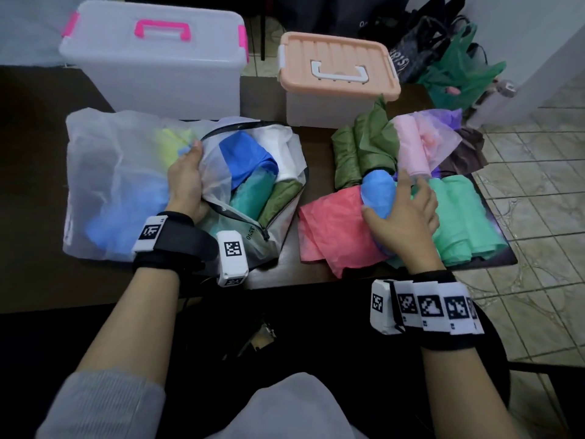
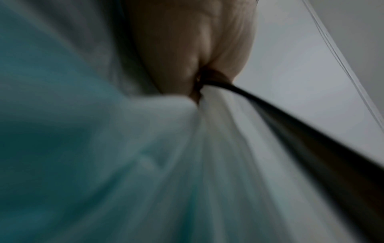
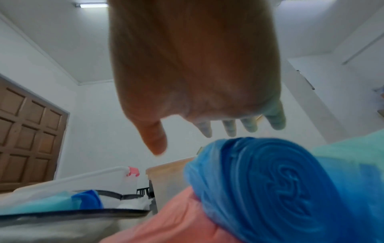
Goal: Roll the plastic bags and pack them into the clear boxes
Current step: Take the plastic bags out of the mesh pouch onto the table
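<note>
A blue rolled bag (image 1: pixel 378 198) (image 3: pixel 280 180) lies on a coral bag (image 1: pixel 332 229) (image 3: pixel 166 222) in the pile on the right. My right hand (image 1: pixel 405 217) (image 3: pixel 197 65) hovers just over the roll with fingers spread and straight, holding nothing. My left hand (image 1: pixel 186 182) (image 2: pixel 197 49) pinches the black zipper edge (image 2: pixel 290 125) of a clear zip pouch (image 1: pixel 247 223), holding it open. Blue, teal, olive and white rolls sit inside. Behind stand two shut clear boxes, one with pink handles (image 1: pixel 152 58) and one with a peach lid (image 1: pixel 335 68).
A second translucent pouch (image 1: pixel 110 185) with blue and yellow bags lies at the left. Mint rolls (image 1: pixel 459 217), olive bags (image 1: pixel 364 147) and pink bags (image 1: pixel 411 144) crowd the right of the dark table (image 1: pixel 31 153). Dark and green bags (image 1: pixel 459 68) sit on the tiled floor.
</note>
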